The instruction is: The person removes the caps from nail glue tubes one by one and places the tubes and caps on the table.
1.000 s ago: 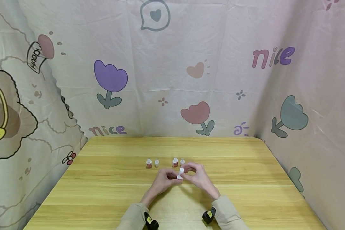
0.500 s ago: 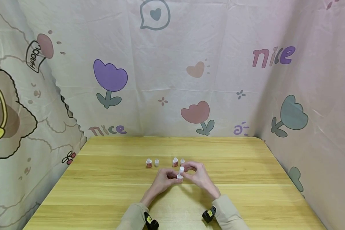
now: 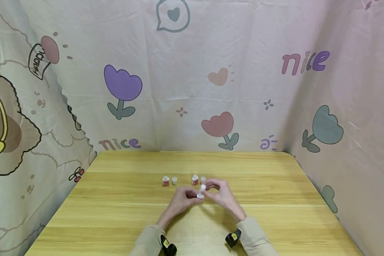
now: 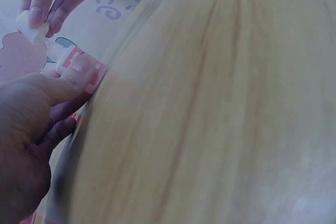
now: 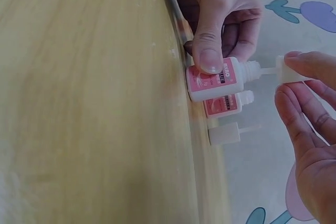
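Note:
My left hand (image 3: pixel 181 200) holds a small white bottle (image 5: pixel 216 80) with a pink label, its thumb pressed on the label. The bottle stands upright at the table surface, and its threaded neck shows in the right wrist view. Thumb and fingers of my right hand (image 3: pixel 223 195) pinch a white brush cap (image 5: pixel 292 71) above that neck. The cap's thin stem (image 5: pixel 268 71) reaches into the bottle's mouth, with a gap between cap and neck. The stem's lower end is hidden in the bottle.
Behind the hands stand a second uncapped bottle (image 3: pixel 195 180) and a cap (image 3: pixel 203 179) with its stem upward, partly behind my right fingers. Left of them are another bottle (image 3: pixel 165 181) and cap (image 3: pixel 174 181). A patterned cloth (image 3: pixel 179 89) hangs behind the wooden table (image 3: pixel 115 199).
The brush cap has risen slightly and shifted a little to the right above the held bottle. My left hand and the standing bottles and caps stay in place.

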{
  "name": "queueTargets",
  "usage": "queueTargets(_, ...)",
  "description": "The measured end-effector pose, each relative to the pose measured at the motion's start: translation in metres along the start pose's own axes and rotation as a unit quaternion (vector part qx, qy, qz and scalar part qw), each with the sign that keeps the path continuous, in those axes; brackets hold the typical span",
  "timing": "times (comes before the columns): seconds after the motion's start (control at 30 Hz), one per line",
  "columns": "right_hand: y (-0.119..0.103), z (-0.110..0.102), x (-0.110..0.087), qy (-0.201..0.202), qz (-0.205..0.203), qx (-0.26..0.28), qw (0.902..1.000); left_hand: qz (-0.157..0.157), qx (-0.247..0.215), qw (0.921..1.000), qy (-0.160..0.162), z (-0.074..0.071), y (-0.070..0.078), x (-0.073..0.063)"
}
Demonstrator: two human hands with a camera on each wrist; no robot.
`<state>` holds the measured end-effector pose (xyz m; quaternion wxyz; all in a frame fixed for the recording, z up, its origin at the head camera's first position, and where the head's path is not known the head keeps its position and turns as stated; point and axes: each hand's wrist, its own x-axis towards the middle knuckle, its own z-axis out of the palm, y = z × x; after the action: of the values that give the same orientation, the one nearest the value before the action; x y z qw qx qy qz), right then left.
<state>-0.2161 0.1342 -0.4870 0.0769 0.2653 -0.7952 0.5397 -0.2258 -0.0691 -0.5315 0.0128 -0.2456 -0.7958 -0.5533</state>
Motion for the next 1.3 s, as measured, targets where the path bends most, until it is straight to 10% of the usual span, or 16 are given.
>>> queueTargets(1.3, 0.0076, -0.0066, -0.0013, 0.04, 0.034, 0.125, 0.9908, 0.02, -0.008, 0.9997, 0.007, -0.0002, -0.001, -0.0017)
